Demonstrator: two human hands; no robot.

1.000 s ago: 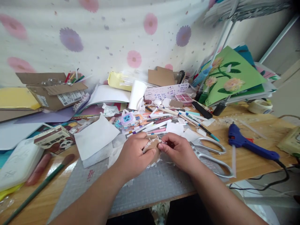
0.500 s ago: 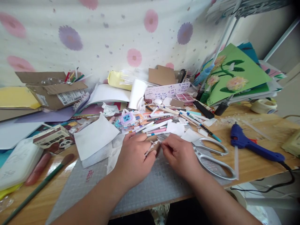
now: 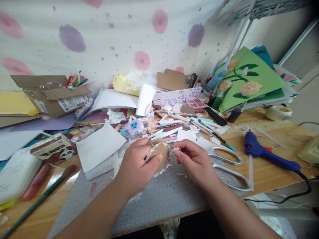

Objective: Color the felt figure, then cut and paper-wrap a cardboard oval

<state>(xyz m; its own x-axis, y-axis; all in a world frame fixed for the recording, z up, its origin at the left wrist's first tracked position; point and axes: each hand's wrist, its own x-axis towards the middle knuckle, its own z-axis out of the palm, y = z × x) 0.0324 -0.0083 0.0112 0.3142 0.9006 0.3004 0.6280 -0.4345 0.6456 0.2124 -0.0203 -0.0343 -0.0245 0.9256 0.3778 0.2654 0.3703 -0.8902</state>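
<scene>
My left hand [image 3: 138, 160] is closed round a small brown cardboard piece [image 3: 162, 153], its thumb lying on the flat face. Ragged white shreds fringe the cardboard's edge. At its right side my right hand [image 3: 193, 159] pinches a wispy white scrap [image 3: 175, 150] between thumb and fingers. Both hands are above a grey cutting mat [image 3: 164, 199]. A thin white shred [image 3: 181, 175] lies on the mat below the right hand. Silver-handled scissors [image 3: 233, 176] rest beside the right wrist, their blades hidden behind the hand.
A blue hot glue gun [image 3: 261, 149] stands at the right with its cord trailing off the table edge. Pens and markers [image 3: 171, 127] are heaped behind the hands. White paper [image 3: 99, 146], a panda box [image 3: 56, 149] and a green-handled brush [image 3: 42, 199] lie to the left.
The cardboard has turned so that its flat face shows more. My right hand has shifted slightly right, with a white scrap now visible in its fingers. A shred now shows on the mat.
</scene>
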